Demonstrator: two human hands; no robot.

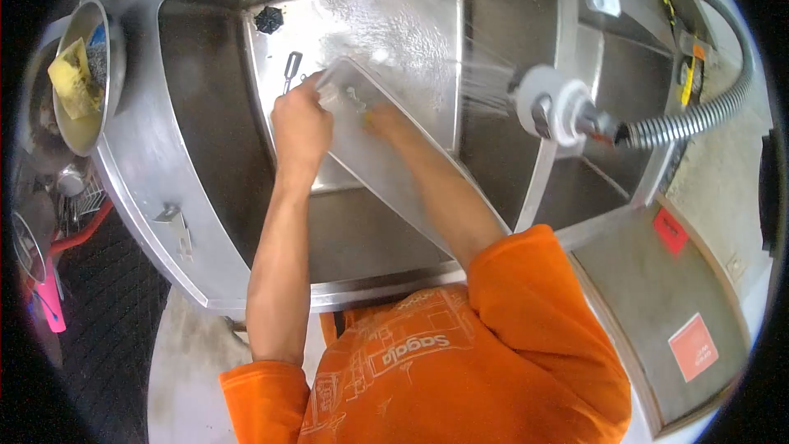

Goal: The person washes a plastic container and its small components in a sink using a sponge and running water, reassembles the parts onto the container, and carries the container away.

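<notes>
My left hand (302, 127) is closed on the rim of a long, clear plastic container (382, 168), which lies tilted inside the steel sink (333, 234). My right hand (385, 122) reaches down into this container, its fingers curled near the inner wall. A small yellow patch shows at those fingertips, too blurred to name. Just beyond my left hand, a dark slotted utensil (292, 70) rests on the wet sink floor. From the right, a white spray head (552, 105) on a hose sends water leftward over the basin.
A metal bowl (112, 82) with a yellow sponge (74, 82) stands on the left ledge. Beyond the divider on the right is a second basin (604, 173). A black drain cover (269, 20) sits at the far left corner. Utensils and a pink handle (51, 300) are at lower left.
</notes>
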